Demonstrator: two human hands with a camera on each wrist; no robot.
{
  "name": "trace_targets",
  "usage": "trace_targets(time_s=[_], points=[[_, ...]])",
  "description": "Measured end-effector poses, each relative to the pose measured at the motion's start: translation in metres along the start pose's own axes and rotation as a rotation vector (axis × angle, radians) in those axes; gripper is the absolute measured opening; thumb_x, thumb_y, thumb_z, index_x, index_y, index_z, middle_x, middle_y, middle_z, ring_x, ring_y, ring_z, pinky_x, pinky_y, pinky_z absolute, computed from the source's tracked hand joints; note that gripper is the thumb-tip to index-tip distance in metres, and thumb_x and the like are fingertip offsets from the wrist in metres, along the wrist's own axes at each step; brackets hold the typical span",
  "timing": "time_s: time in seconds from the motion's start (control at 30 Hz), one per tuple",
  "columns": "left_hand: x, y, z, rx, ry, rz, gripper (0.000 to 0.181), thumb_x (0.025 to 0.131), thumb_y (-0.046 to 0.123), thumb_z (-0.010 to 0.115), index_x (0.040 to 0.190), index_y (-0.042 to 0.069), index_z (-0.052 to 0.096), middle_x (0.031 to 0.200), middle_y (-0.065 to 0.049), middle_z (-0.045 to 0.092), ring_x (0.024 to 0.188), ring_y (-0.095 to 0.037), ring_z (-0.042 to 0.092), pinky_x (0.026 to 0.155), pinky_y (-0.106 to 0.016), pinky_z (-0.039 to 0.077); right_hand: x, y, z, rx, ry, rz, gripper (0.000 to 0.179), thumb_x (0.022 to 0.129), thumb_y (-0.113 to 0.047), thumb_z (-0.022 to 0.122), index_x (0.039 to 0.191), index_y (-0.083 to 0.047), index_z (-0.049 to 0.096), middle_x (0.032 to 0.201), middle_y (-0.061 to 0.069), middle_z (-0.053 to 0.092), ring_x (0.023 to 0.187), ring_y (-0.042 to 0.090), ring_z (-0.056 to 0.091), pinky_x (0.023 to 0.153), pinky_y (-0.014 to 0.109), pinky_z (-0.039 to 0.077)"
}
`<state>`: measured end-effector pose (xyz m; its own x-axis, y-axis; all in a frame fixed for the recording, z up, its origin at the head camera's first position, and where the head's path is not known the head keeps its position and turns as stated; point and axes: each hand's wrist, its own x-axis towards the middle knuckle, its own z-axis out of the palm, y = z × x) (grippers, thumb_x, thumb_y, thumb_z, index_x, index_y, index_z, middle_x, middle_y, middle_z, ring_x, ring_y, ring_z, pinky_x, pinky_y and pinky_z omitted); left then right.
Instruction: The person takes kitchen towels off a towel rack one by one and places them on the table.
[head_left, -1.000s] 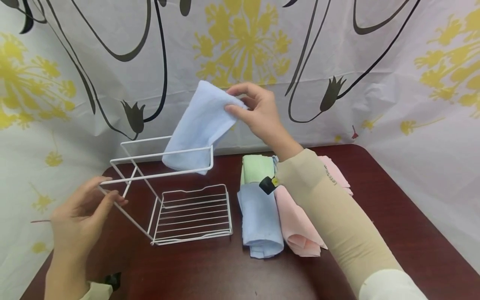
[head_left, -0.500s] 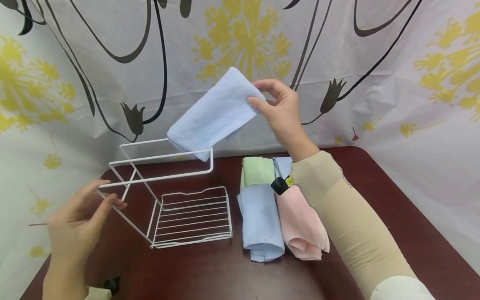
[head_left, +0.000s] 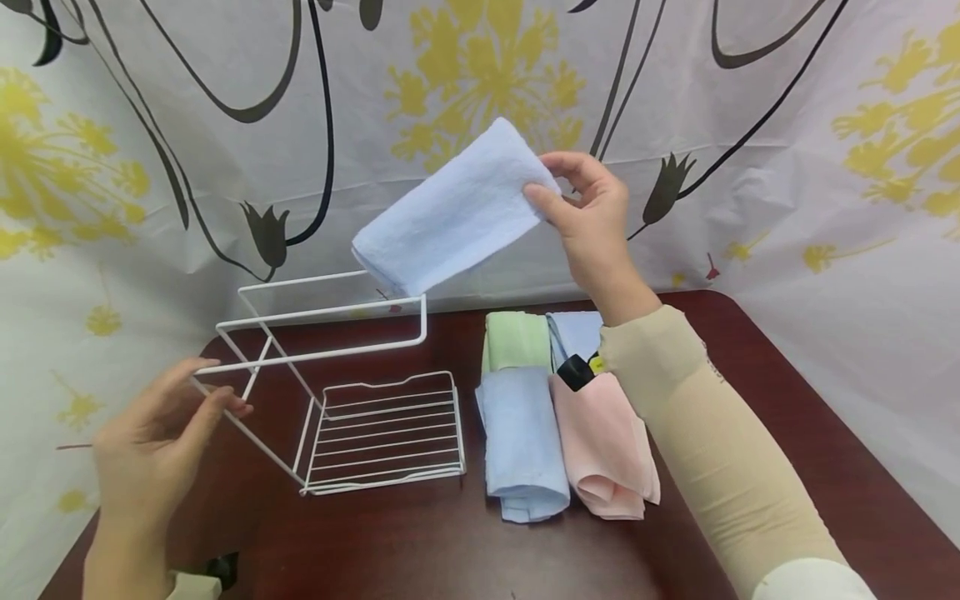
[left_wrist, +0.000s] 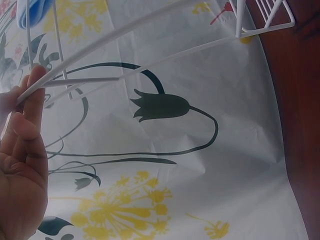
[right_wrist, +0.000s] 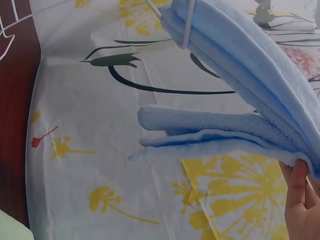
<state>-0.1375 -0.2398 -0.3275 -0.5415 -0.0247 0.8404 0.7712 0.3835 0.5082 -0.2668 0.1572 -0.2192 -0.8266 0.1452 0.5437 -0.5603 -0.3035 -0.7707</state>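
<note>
In the head view my left hand point(head_left: 150, 442) pinches the upper left corner of a white wire rack point(head_left: 322, 355), thumb and fingers around the rods. The rack has rails at the top and a slatted base near the table. My right hand point(head_left: 592, 225) pinches one corner of a folded light blue towel point(head_left: 457, 212), held up at a slant. The towel's lower end is just above the rack's top rails, overlapping them in the right wrist view. There the towel's layers point(right_wrist: 240, 60) spread apart, leaving a gap between the two folds.
Right of the rack on the dark red table point(head_left: 360, 542) lie a green folded cloth point(head_left: 517, 337), a blue rolled cloth point(head_left: 525, 442), a pink cloth point(head_left: 603, 442) and another blue cloth point(head_left: 573, 333) behind. A flower-patterned sheet point(head_left: 765, 208) hangs behind the table.
My right hand has moved up and right with the towel, lifting its lower end from between the rack's top rails to above them. My left hand keeps its grip on the rack.
</note>
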Motion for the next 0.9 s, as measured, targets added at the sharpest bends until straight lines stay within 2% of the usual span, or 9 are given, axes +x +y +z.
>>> trace_targets(time_s=[0.13, 0.3, 0.47, 0.67, 0.9], points=[[0.001, 0.0, 0.0, 0.014, -0.001, -0.002, 0.035, 0.083, -0.012, 0.071, 0.117, -0.017, 0.062, 0.083, 0.013, 0.074, 0.073, 0.005, 0.07, 0.064, -0.004, 0.048, 0.001, -0.002, -0.005, 0.029, 0.055, -0.001, 0.025, 0.082, 0.014, 0.07, 0.097, -0.005, 0.072, 0.098, 0.006, 0.066, 0.075, 0.014, 0.065, 0.069, 0.023, 0.059], [-0.001, 0.001, 0.001, 0.0, 0.005, -0.007, 0.035, 0.082, -0.017, 0.068, 0.116, -0.017, 0.062, 0.084, 0.016, 0.073, 0.072, 0.005, 0.07, 0.057, -0.005, 0.043, 0.002, -0.008, -0.013, 0.047, 0.119, 0.001, 0.025, 0.081, 0.014, 0.072, 0.097, -0.004, 0.073, 0.098, 0.006, 0.068, 0.077, 0.016, 0.064, 0.066, 0.023, 0.058], [-0.001, 0.002, 0.001, 0.01, 0.005, -0.011, 0.036, 0.081, -0.02, 0.067, 0.117, -0.016, 0.062, 0.084, 0.017, 0.073, 0.072, 0.006, 0.07, 0.053, -0.006, 0.04, 0.001, -0.015, -0.022, 0.052, 0.142, 0.001, 0.024, 0.08, 0.012, 0.074, 0.098, -0.003, 0.074, 0.098, 0.006, 0.069, 0.075, 0.017, 0.064, 0.063, 0.023, 0.057], [0.001, 0.002, 0.0, 0.034, 0.005, -0.013, 0.038, 0.081, -0.019, 0.067, 0.118, -0.015, 0.062, 0.085, 0.019, 0.072, 0.073, 0.006, 0.07, 0.054, -0.005, 0.04, -0.004, -0.018, -0.038, 0.044, 0.08, -0.02, 0.023, 0.081, 0.013, 0.072, 0.1, -0.001, 0.073, 0.103, 0.009, 0.067, 0.081, 0.018, 0.067, 0.071, 0.025, 0.06], [0.001, 0.004, -0.001, 0.015, 0.006, -0.006, 0.037, 0.081, -0.018, 0.068, 0.117, -0.016, 0.062, 0.084, 0.017, 0.073, 0.073, 0.006, 0.07, 0.056, -0.004, 0.042, -0.016, -0.021, -0.065, -0.012, 0.02, -0.032, 0.025, 0.081, 0.014, 0.072, 0.103, 0.002, 0.072, 0.1, 0.009, 0.07, 0.074, 0.016, 0.067, 0.07, 0.022, 0.06]])
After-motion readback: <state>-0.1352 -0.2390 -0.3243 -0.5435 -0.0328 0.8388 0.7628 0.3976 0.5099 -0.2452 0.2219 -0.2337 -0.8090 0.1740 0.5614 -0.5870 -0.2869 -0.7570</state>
